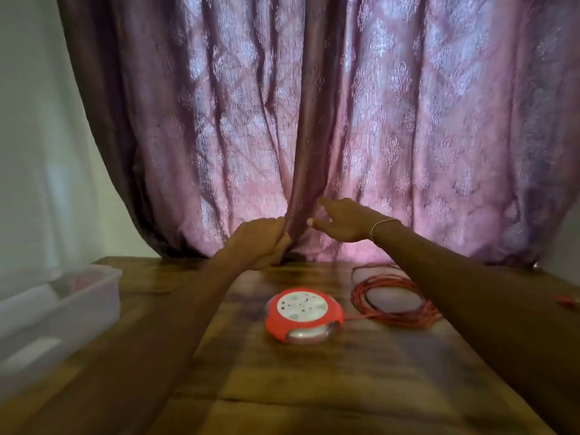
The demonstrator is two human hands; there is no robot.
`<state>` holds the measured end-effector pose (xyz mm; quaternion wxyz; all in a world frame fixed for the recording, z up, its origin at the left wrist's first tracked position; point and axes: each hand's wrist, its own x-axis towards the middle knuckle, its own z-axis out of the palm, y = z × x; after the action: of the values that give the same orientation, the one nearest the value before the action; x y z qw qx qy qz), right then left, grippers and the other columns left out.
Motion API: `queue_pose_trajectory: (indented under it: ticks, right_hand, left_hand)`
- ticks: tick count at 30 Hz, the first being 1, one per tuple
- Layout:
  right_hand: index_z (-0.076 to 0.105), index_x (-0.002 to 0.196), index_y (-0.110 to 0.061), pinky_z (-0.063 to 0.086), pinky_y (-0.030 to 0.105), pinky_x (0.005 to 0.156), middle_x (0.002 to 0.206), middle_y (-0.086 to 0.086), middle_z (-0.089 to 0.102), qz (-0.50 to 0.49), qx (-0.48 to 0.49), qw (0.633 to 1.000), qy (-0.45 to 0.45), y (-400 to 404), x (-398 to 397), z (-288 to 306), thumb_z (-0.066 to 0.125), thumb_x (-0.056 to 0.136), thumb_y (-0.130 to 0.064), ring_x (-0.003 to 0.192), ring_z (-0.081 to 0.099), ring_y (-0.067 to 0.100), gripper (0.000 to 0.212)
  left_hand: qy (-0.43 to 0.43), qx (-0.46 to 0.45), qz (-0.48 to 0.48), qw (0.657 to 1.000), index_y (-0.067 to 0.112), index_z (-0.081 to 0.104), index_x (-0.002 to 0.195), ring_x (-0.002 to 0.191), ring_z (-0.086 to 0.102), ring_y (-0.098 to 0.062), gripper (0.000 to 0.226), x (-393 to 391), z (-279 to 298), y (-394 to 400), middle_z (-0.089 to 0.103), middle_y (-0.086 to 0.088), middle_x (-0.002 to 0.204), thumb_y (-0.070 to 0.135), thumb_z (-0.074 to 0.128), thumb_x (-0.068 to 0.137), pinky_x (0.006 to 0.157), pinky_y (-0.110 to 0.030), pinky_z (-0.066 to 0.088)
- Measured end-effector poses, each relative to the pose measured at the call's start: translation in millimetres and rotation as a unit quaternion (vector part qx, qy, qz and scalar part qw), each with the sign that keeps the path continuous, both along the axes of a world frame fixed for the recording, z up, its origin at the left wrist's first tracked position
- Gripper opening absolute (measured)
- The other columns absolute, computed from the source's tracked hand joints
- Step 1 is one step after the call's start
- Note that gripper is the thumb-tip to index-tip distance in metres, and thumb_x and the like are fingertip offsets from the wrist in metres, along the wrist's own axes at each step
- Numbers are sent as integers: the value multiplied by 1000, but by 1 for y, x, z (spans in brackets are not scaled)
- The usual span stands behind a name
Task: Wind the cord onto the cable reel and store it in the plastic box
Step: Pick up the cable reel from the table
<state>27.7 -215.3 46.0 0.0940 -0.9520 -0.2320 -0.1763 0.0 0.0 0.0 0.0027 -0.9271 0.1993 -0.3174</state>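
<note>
Both hands up at the curtain (314, 120), frame centre: left hand (260, 240) fisted on a fold, right hand (342, 219) open, fingers spread, holding nothing. Cable reel (303, 315) lower centre on table (314, 387); loose cord (392, 299) coiled just right; plastic box (62, 309) far left. Judgement: winding unstarted; steady the reel, feed cord evenly.

The cable reel (303, 315) is bright red with a white round face speckled in grey and red, and a silvery rim below. Right of the cable reel, the cord (392, 301) is red-orange. Behind the cable reel hangs a mauve curtain (361, 120) with a pale damask pattern. The tabletop (314, 387) is streaky brown wood. Left of the cable reel, the plastic box (59, 309) is clear and whitish.
</note>
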Motion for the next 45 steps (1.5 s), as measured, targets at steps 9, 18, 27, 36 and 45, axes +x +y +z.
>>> queue_pose_trajectory:
  ticks: [9,18,27,36,45]
  right_hand:
    - [69,116,-10,48,38,96,121,11,67,6,-84,982,168,-1,8,-82,46,95,-58,110,61,28,57]
    - [71,101,6,59,51,85,101,26,72,-8,135,939,317,-11,28,-121,62,91,-46,81,70,34,54]
    - [65,93,-13,54,43,89,88,9,72,49,424,813,395,-17,49,-101,77,82,-37,85,66,23,29]
    - [60,83,-15,62,42,75,71,8,67,81,492,796,342,-30,50,-53,81,66,-29,67,70,23,31]
    - [56,84,-10,62,44,79,90,25,73,159,522,764,344,-33,41,-16,76,76,-10,87,73,41,21]
  left_hand:
    - [213,87,181,956,11,69,121,117,61,-31,43,2,-80,17,66,-14,129,38,39,107,91,-36,45]
    - [335,-187,153,911,14,56,72,32,55,-12,49,17,-104,6,59,1,38,37,31,107,42,-22,40]
    - [112,-327,83,935,9,64,102,108,63,-42,51,51,-69,9,69,-25,113,50,33,107,89,-43,44]
    - [37,-561,-21,827,18,52,86,88,66,-29,43,67,-32,-5,64,0,80,58,45,101,85,-45,54]
    - [43,-612,-89,784,17,66,91,84,72,-28,57,69,-6,-30,73,-6,82,62,31,103,76,-44,59]
